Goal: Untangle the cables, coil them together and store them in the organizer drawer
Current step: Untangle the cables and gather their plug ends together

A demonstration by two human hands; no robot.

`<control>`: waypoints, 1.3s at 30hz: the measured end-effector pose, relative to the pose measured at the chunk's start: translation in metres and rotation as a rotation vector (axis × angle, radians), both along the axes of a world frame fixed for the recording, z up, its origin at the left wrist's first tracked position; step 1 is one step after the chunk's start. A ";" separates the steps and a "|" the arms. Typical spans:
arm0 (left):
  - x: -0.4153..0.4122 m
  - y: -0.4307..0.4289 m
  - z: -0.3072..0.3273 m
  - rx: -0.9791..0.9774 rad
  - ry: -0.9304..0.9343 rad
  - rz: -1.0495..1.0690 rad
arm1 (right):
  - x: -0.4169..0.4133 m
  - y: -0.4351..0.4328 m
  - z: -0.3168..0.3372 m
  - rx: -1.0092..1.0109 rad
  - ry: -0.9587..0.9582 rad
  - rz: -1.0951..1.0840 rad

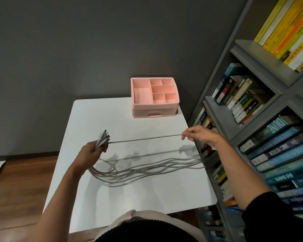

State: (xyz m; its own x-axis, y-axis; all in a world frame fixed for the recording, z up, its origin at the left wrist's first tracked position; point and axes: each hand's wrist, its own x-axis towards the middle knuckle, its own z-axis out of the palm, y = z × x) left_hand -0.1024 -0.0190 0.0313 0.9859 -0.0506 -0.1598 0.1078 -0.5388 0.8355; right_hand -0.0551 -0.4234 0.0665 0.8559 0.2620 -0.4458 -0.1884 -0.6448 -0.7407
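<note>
The pink organizer (155,95) stands at the far right part of the white table (147,193); its open compartments on top hold nothing that can be seen, and its drawer (154,113) at the bottom front is closed.

In front of the organizer and to its left, the left hand (93,151) is raised above the table with its fingers curled round a bundle of grey cables (147,169) close to their plug ends (103,137); the plugs stick up out of the fist and fan a little. The rest of the cables hang down from this hand and lie on the table in front of the organizer, in long loose waves that run to the right, past the table edge.

One single cable (143,138) goes straight and tight from the left hand to the right hand (198,134); the right hand is in front of the organizer and a little to its right, and pinches this cable between thumb and fingers.

A grey bookshelf (252,70) full of books is to the right of the organizer; a wooden floor (21,180) shows far to its left.
</note>
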 end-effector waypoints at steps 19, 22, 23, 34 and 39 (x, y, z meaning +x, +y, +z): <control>0.003 -0.040 -0.005 0.031 0.082 -0.148 | 0.002 0.018 0.009 0.032 -0.123 0.022; 0.006 -0.064 -0.002 0.111 0.030 -0.183 | 0.005 0.039 0.012 0.067 -0.120 0.083; 0.007 -0.071 0.001 0.116 0.035 -0.202 | 0.005 0.046 0.012 0.083 -0.126 0.096; 0.014 -0.066 0.017 0.056 -0.049 -0.357 | 0.000 0.053 -0.004 0.201 -0.053 0.070; 0.015 -0.062 0.012 0.059 -0.053 -0.411 | -0.003 0.040 -0.015 0.208 -0.009 -0.014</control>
State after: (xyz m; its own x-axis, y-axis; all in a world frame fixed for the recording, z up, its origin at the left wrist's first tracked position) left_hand -0.0875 -0.0808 0.0438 0.8922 -0.4342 -0.1242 -0.1686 -0.5754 0.8003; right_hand -0.0584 -0.3836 0.0520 0.8637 0.3354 -0.3762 -0.1895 -0.4755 -0.8591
